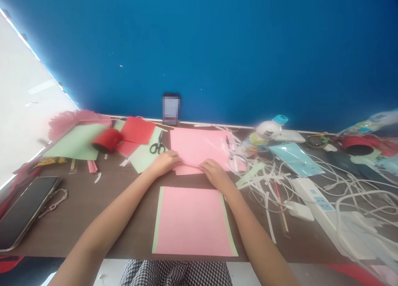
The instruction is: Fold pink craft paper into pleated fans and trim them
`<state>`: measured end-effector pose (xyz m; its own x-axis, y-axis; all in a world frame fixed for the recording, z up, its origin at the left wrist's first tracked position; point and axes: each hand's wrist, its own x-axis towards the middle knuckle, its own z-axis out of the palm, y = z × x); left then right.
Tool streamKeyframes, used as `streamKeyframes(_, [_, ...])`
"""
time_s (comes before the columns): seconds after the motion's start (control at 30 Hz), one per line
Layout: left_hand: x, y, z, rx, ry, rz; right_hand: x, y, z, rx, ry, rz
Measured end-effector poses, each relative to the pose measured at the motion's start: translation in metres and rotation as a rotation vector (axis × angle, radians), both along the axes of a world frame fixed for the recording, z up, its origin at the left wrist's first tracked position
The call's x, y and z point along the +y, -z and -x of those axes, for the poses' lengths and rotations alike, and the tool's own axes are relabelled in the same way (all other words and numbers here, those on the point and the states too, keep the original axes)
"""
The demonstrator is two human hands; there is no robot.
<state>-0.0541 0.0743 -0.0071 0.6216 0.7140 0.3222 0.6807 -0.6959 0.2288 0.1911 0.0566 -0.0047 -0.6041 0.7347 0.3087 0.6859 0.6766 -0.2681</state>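
Note:
Pink paper (199, 147) lies toward the back of the desk, and both hands are at its near edge. My left hand (166, 161) is closed on the left part of that edge. On the right part, the fingers of my right hand (215, 174) are closed in the same way. A narrow fold or strip seems to run between the fingertips, somewhat blurred. Closer to me, between my forearms, another pink sheet (192, 221) lies flat with green margins down both sides. Black-handled scissors (158, 144) rest just beyond my left hand.
Red paper (137, 130), a red roll (107, 141) and green sheets (76, 143) lie at left, with a phone (26, 211) nearer. A small screen (171, 109) leans on the blue wall. On the right are a bottle (267, 130), tangled white cables (264, 182) and a power strip (317, 207).

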Motion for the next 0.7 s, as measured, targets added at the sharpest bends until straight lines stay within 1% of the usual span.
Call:
streamKeyframes(0.13, [0.005, 0.001, 0.001, -0.086, -0.021, 0.094, 0.001, 0.001, -0.001, 0.054, 0.022, 0.066])
streamKeyframes(0.23, [0.008, 0.002, 0.001, -0.112, -0.058, 0.119, 0.003, 0.003, -0.001, 0.086, 0.069, 0.111])
streamKeyframes(0.33, [0.01, 0.004, 0.0, -0.132, -0.134, 0.12, 0.005, 0.005, -0.001, 0.104, 0.13, 0.133])
streamKeyframes(0.43, [0.01, 0.004, -0.002, -0.17, -0.198, 0.161, 0.007, 0.009, 0.001, 0.152, 0.182, 0.16])
streamKeyframes(0.5, [0.01, 0.003, -0.004, -0.188, -0.239, 0.185, 0.008, 0.011, 0.003, 0.213, 0.218, 0.177])
streamKeyframes(0.6, [0.008, 0.001, -0.008, -0.187, -0.338, 0.193, 0.009, 0.013, 0.004, 0.296, 0.267, 0.188])
streamKeyframes(0.7, [0.008, -0.001, -0.01, -0.167, -0.4, 0.191, 0.009, 0.012, 0.007, 0.324, 0.304, 0.185])
